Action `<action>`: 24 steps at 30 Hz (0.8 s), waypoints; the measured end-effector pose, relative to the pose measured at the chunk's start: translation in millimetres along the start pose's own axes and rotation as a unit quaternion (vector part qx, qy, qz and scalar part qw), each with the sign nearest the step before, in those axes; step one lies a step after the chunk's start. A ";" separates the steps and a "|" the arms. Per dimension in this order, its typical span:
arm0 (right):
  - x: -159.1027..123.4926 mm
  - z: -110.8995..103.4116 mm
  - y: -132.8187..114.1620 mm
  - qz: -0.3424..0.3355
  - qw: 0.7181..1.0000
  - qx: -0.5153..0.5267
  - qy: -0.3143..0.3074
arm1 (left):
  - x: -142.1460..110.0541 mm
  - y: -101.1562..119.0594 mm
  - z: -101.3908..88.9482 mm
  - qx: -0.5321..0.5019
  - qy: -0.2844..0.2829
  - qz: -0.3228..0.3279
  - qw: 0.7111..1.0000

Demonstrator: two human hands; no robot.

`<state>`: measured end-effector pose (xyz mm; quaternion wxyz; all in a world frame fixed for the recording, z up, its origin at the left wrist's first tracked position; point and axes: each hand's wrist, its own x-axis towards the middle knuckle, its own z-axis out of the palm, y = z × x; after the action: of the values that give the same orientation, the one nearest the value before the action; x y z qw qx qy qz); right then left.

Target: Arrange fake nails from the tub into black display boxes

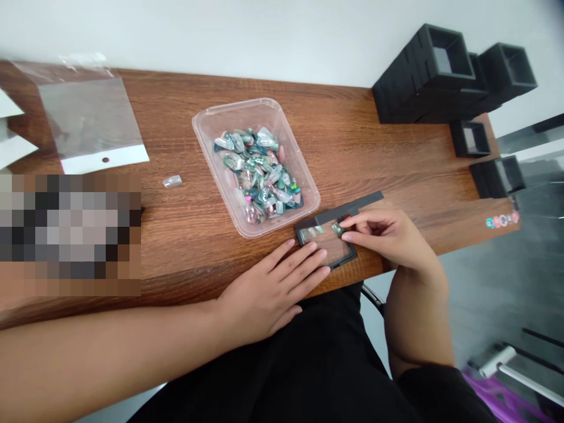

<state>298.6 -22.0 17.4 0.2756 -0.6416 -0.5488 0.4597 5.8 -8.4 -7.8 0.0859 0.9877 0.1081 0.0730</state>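
My right hand point(388, 235) pinches a dark green press-on nail point(337, 228) between thumb and forefinger, over a shallow black display case point(352, 257) near the table's front edge. Several pale green nails point(315, 230) sit in a row along the far left part of the case. My left hand point(282, 288) lies flat with fingers stretched out, its fingertips on the case's near left side. Just behind the case stands a clear plastic tub point(207, 144), heaped with green, clear and pinkish press-on nails point(259, 170).
One loose clear nail point(172, 181) lies left of the tub on the wooden table point(176, 247). A transparent bag point(90, 117) with a white header is at the back left. Stacked black boxes point(405, 82) stand at the back right, with small round stickers point(503, 220) on the right edge.
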 end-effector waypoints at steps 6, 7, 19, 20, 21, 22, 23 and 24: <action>-2.8 21.4 -15.5 -0.066 0.992 -0.102 0.047 | -1.1 0.9 0.0 0.002 -0.004 0.002 1.000; -4.0 25.8 -17.5 -0.073 0.988 -0.124 0.064 | -1.5 1.0 0.3 0.003 -0.004 0.002 1.000; -16.9 63.9 -18.5 -0.092 0.932 -0.254 0.243 | -2.2 2.3 2.6 0.011 -0.003 -0.002 1.000; -16.1 67.3 -18.9 -0.094 0.928 -0.255 0.254 | -2.3 2.3 2.7 0.012 -0.004 -0.002 1.000; -15.1 70.5 -19.3 -0.096 0.925 -0.254 0.265 | -2.5 2.3 2.8 0.013 -0.004 -0.002 1.000; -14.3 73.4 -19.5 -0.097 0.923 -0.252 0.274 | -2.5 2.3 2.9 0.013 -0.004 -0.002 1.000; -13.7 75.9 -19.6 -0.098 0.921 -0.251 0.281 | -2.5 2.3 2.9 0.014 -0.003 -0.002 1.000; -13.5 78.0 -19.4 -0.099 0.920 -0.251 0.286 | -2.4 2.4 2.9 0.014 -0.002 -0.002 1.000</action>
<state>220.6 -42.0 4.7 0.2951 -0.7358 -0.6049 0.0744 4.5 -11.6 -10.6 0.0722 0.9888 0.1112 0.0691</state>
